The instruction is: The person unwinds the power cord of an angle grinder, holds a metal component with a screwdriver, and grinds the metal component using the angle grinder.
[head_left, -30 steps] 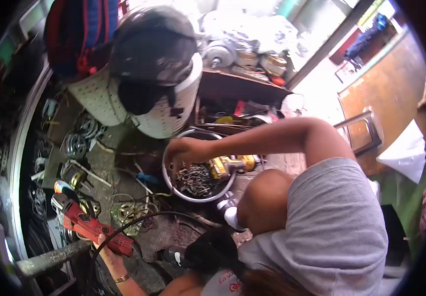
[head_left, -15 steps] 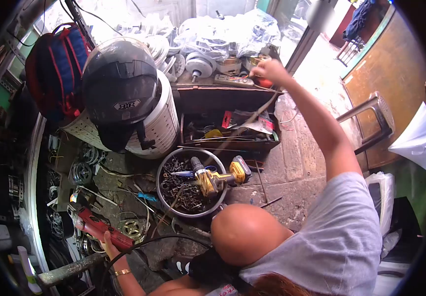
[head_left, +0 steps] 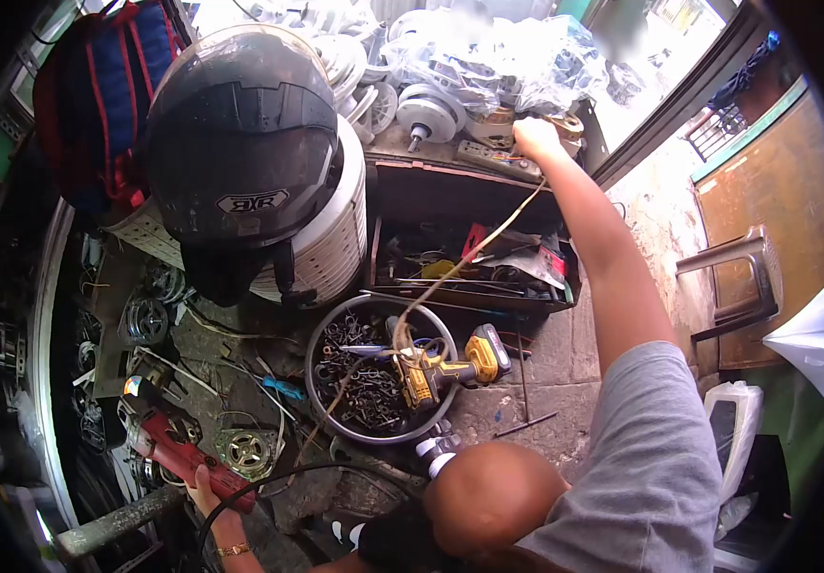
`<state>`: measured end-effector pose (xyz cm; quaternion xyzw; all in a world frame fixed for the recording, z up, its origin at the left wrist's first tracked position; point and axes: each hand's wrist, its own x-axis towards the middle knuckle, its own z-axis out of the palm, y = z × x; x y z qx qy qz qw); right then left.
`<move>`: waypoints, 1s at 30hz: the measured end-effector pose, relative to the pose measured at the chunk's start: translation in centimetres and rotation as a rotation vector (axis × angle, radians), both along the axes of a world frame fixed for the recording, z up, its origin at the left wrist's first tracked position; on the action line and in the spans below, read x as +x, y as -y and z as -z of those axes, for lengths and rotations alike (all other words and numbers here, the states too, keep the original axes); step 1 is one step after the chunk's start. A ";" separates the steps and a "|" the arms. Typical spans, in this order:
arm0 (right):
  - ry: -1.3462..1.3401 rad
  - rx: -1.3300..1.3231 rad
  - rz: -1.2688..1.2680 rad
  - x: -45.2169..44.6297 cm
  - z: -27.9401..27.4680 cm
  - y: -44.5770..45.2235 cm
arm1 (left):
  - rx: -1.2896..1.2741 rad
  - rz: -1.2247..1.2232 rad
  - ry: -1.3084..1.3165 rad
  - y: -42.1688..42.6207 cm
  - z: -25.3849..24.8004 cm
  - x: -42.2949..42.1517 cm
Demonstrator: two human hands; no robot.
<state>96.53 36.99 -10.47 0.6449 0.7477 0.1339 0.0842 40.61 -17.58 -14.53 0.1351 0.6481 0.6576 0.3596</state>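
Observation:
My left hand (head_left: 204, 491) is wrapped round the body of a red angle grinder (head_left: 182, 447) at the lower left. At the top right, my right hand (head_left: 536, 140) is closed at the end of a power strip (head_left: 498, 159); what its fingers hold is hidden. A pale cord (head_left: 474, 250) runs from near the strip down to a metal basin (head_left: 312, 374). The basin contains many small dark metal parts (head_left: 366, 396). A yellow cordless drill (head_left: 445, 371) rests across its right side.
A black helmet (head_left: 240, 162) tops white perforated baskets (head_left: 331, 253), beside a backpack (head_left: 106, 91). An open drawer (head_left: 526, 301) holds loose items. Plastic-wrapped parts (head_left: 498, 67) lie on the bench. A stool (head_left: 751, 272) stands right; a metal pipe (head_left: 120, 520) crosses the lower left.
My right hand has gone from inside the basin up to the power strip on the bench. The pale cord now stretches up from the basin. My left hand still holds the grinder.

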 end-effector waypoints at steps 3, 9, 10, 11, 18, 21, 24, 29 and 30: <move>0.053 -0.083 -0.064 -0.2 -1.2 0.5 | 0.035 0.031 0.004 -0.6 0.2 0.3; 0.092 -0.062 -0.143 -1.5 -0.1 -0.7 | -0.011 0.018 0.001 -1.3 0.3 1.0; 0.066 -0.038 -0.163 -1.4 0.1 -0.8 | -0.001 0.049 0.032 -1.3 0.1 1.0; 0.077 -0.091 -0.119 -1.0 0.5 -1.4 | 0.023 0.089 0.083 -1.8 -1.0 1.8; -0.114 -0.115 0.019 5.6 6.3 -5.8 | -0.013 -0.019 0.026 -1.9 -1.5 2.0; 0.014 -0.158 0.022 2.7 3.0 -1.1 | -0.005 -0.052 0.024 -2.4 -3.2 2.6; -0.115 0.261 -0.113 -2.5 1.2 5.0 | 0.014 -0.032 -0.017 -1.8 -3.5 2.8; -1.371 -0.319 -0.423 -18.8 -4.3 22.2 | -0.084 -0.029 -0.368 -2.5 -0.6 3.0; -1.496 -0.670 -0.347 -22.9 -3.7 25.5 | -0.082 -0.029 -0.361 -2.9 -0.8 3.6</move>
